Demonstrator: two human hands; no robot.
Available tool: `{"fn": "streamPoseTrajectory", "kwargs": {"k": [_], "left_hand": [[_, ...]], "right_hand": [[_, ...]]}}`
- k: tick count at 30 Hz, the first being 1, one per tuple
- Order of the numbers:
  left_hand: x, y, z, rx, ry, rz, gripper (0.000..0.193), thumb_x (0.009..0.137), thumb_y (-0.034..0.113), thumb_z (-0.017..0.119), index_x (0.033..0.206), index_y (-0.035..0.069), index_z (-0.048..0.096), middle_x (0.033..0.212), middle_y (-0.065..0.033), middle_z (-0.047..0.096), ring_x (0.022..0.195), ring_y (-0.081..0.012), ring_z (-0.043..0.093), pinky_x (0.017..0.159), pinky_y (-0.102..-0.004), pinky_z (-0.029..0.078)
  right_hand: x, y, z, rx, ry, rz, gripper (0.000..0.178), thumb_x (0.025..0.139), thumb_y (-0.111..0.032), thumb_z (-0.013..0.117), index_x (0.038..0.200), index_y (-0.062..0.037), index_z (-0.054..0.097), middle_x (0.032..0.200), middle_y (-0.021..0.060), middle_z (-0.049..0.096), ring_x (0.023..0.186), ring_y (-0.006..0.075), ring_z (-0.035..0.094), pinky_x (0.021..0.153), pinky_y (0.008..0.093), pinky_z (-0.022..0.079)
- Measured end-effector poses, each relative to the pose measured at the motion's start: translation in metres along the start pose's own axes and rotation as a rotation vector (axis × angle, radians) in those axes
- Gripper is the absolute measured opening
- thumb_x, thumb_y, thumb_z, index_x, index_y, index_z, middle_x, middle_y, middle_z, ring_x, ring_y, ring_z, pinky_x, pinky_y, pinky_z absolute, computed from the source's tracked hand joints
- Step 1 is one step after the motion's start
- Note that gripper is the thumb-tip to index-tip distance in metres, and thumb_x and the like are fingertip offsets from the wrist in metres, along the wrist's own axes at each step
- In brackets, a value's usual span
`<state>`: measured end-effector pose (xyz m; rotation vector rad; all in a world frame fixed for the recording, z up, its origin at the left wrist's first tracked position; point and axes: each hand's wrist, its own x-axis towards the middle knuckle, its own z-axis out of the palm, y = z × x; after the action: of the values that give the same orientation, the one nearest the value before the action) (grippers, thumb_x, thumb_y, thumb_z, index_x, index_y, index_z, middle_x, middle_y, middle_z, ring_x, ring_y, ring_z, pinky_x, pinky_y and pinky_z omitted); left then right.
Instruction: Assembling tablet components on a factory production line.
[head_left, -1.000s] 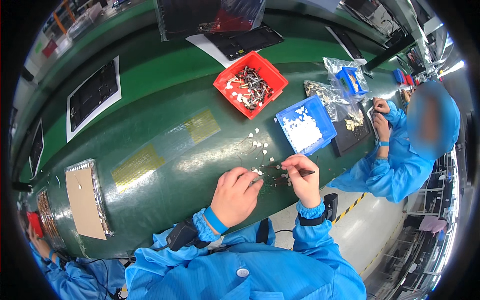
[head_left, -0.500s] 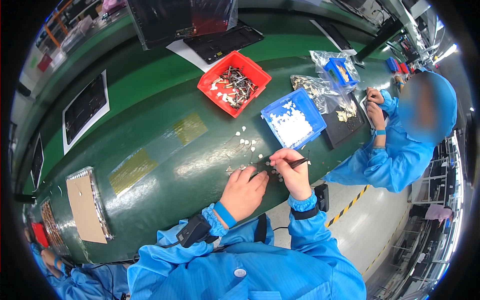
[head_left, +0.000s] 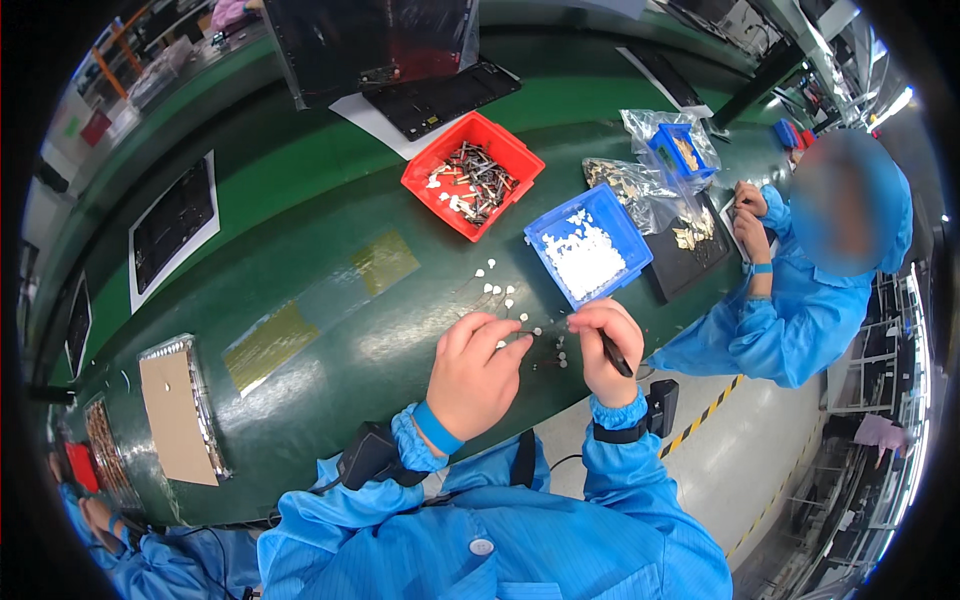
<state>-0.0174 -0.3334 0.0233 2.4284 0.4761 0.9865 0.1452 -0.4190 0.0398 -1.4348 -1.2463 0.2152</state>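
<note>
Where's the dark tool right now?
In the head view, the dark tool is right of centre, in the right hand, below the blue bin of white pieces.

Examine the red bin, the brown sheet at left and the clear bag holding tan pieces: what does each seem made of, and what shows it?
Red bin: probably moulded plastic, smooth, perhaps semi-gloss; even colour, flared rim. Brown sheet: likely cardboard; matte, flat, plain tan. Clear bag: apparently thin plastic film; see-through, crinkled, with bright highlights.
</note>
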Motion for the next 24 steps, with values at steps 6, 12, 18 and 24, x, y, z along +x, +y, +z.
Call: {"fn": "streamPoseTrajectory", "kwargs": {"k": [6, 12, 18, 24], "left_hand": [[0.005, -0.005, 0.016, -0.016, -0.103, 0.023, 0.031, 0.062, 0.003, 0.059, 0.092, 0.009, 0.062, 0.099, -0.0032, 0.055, 0.098, -0.0254, 0.049, 0.080, -0.0376, 0.041], [-0.005, -0.006, 0.022, -0.019, -0.138, 0.023, 0.030, 0.061, 0.003, 0.058, 0.090, 0.008, 0.063, 0.096, -0.0026, 0.055, 0.098, -0.0246, 0.048, 0.081, -0.0373, 0.041], [-0.002, -0.010, 0.027, 0.044, -0.131, 0.054, 0.030, 0.062, 0.005, 0.058, 0.092, 0.008, 0.062, 0.098, -0.0029, 0.055, 0.098, -0.0249, 0.048, 0.081, -0.0379, 0.041], [0.006, -0.010, 0.037, 0.096, -0.232, 0.141, 0.031, 0.067, 0.010, 0.055, 0.098, 0.008, 0.061, 0.101, -0.0026, 0.054, 0.100, -0.0249, 0.046, 0.082, -0.0376, 0.039]], "right_hand": [[0.002, 0.000, 0.007, 0.000, -0.080, 0.004, 0.016, 0.073, 0.011, 0.047, 0.079, 0.0028, 0.059, 0.076, 0.0110, 0.057, 0.064, 0.0163, 0.055, 0.057, 0.0252, 0.044], [-0.002, -0.004, 0.006, 0.099, -0.102, 0.033, 0.015, 0.074, 0.011, 0.046, 0.080, 0.0037, 0.059, 0.077, 0.0097, 0.056, 0.065, 0.0146, 0.054, 0.057, 0.0237, 0.043], [0.000, 0.006, 0.007, -0.006, -0.047, 0.112, 0.017, 0.074, 0.010, 0.046, 0.082, 0.0016, 0.059, 0.075, 0.0081, 0.056, 0.064, 0.0139, 0.053, 0.056, 0.0242, 0.042], [-0.004, 0.014, 0.006, -0.055, -0.028, 0.117, 0.017, 0.075, 0.008, 0.047, 0.082, 0.0005, 0.060, 0.074, 0.0071, 0.056, 0.065, 0.0139, 0.054, 0.056, 0.0241, 0.042]]}}
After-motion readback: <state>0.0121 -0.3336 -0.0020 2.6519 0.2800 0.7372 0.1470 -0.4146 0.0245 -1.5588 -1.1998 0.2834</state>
